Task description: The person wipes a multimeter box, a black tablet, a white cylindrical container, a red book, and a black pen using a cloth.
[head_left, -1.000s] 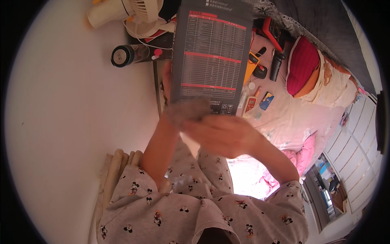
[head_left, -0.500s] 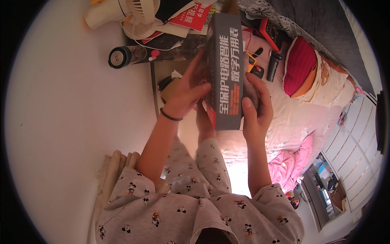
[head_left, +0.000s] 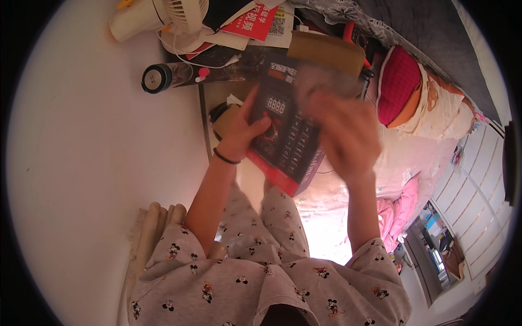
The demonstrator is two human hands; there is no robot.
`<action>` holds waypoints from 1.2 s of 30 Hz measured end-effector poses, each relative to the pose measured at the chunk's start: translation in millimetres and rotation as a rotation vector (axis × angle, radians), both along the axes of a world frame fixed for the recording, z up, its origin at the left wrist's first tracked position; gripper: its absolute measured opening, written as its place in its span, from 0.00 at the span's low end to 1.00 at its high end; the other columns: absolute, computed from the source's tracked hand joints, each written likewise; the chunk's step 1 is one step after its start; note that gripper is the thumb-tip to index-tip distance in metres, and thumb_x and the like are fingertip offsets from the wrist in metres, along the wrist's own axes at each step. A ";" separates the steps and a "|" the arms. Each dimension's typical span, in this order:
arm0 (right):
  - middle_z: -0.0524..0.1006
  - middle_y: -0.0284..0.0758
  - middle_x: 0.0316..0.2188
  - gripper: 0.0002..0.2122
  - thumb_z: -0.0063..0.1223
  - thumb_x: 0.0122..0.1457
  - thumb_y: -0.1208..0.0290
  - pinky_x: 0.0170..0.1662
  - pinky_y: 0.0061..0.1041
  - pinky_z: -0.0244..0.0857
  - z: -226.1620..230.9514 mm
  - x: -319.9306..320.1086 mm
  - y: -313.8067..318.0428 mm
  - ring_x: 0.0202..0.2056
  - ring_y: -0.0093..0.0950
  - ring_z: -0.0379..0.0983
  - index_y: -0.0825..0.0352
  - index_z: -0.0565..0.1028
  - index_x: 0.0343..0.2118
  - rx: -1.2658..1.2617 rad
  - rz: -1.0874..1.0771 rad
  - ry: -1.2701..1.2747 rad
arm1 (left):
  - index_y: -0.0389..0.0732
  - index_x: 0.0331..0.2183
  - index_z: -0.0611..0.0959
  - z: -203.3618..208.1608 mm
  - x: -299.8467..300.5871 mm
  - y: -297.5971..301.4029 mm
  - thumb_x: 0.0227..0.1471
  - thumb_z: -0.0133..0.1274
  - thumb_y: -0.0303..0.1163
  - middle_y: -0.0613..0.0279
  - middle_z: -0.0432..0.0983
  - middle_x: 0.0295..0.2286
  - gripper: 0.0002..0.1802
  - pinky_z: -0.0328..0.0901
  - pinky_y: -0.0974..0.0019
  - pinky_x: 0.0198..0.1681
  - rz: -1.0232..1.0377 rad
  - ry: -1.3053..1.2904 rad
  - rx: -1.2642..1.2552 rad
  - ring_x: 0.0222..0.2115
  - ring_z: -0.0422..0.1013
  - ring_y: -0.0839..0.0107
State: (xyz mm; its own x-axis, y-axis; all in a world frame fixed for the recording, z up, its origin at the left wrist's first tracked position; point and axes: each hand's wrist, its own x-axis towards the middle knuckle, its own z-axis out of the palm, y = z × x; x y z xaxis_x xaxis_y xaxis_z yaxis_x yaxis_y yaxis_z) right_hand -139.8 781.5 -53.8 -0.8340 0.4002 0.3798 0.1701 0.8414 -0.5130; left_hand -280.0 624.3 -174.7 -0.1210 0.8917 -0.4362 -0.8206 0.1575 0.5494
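L hand [head_left: 236, 138] grips multimeter box [head_left: 288, 133] by its L side, thumb on front; box is held tilted in mid-air ahead of the person, w/ brown cardboard flap [head_left: 326, 52] up past its far end. R hand [head_left: 348, 133] seems to grip grey-brown wad [head_left: 329, 81], poss. cloth, too blurred to ID, by box's R side.

Step in hand, prob.: L steadies box, R works wad against/near it. Next move calls for firm L grip, R kept off flap.

Room: far side tight w/ counter [head_left: 228, 75], tumbler [head_left: 168, 76], fan [head_left: 182, 16]; wall [head_left: 98, 163] bounds L. Red multimeter [head_left: 355, 36] partly behind flap. Most open space: R, over bed [head_left: 391, 157].
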 end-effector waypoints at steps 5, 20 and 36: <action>0.78 0.36 0.41 0.21 0.51 0.37 0.86 0.38 0.27 0.66 -1.6 -3.4 -5.5 0.37 0.33 0.72 0.67 0.79 0.39 -0.100 -0.005 0.076 | 0.42 0.63 0.53 -7.1 12.8 4.8 0.53 0.56 0.31 0.62 0.68 0.48 0.42 0.66 0.71 0.45 0.133 -0.131 -0.040 0.45 0.67 0.74; 0.77 0.37 0.42 0.18 0.54 0.39 0.83 0.43 0.30 0.65 -40.1 29.8 -51.7 0.40 0.35 0.71 0.67 0.79 0.38 -0.072 -0.151 -0.024 | 0.43 0.59 0.54 26.6 12.5 17.7 0.43 0.61 0.25 0.56 0.62 0.52 0.45 0.65 0.64 0.51 0.101 0.084 0.069 0.54 0.61 0.66; 0.76 0.39 0.38 0.15 0.51 0.43 0.87 0.40 0.29 0.65 -46.3 24.5 -69.3 0.37 0.37 0.70 0.70 0.78 0.37 -0.512 -0.359 0.133 | 0.46 0.60 0.47 47.6 -4.2 27.9 0.40 0.63 0.23 0.51 0.59 0.52 0.54 0.66 0.59 0.50 0.028 0.814 0.102 0.50 0.65 0.62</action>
